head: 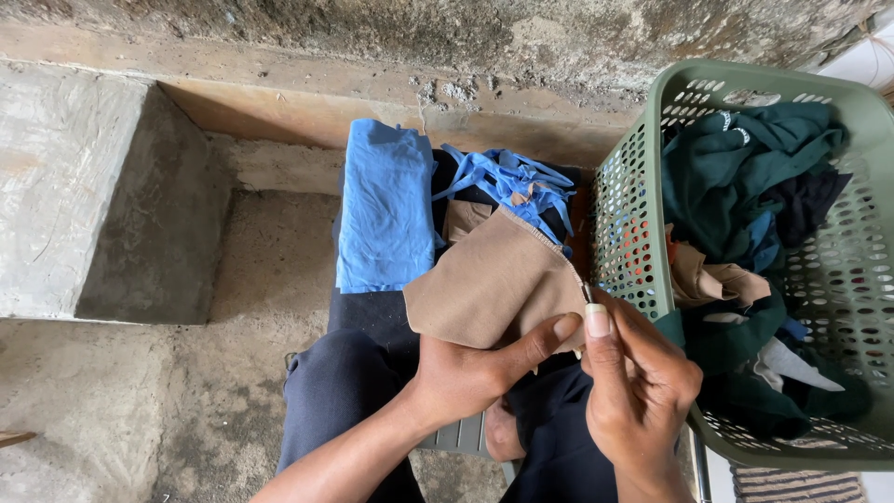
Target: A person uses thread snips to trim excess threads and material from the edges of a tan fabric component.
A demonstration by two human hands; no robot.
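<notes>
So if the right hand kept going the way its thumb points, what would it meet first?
Probably the tan cloth it already pinches with the left hand; past that, the blue straps. The right hand points up and away, though depth is unclear.

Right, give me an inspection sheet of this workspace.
Surface: rough concrete floor and step.
Job's things: tan cloth held by both hands.
Clutter: folded blue garment, blue straps, green laundry basket full of dark green clothes.
Grippers: left hand and right hand pinch the cloth's edge.
Cables: nothing seen.
Surroundings: weathered concrete wall.
</notes>
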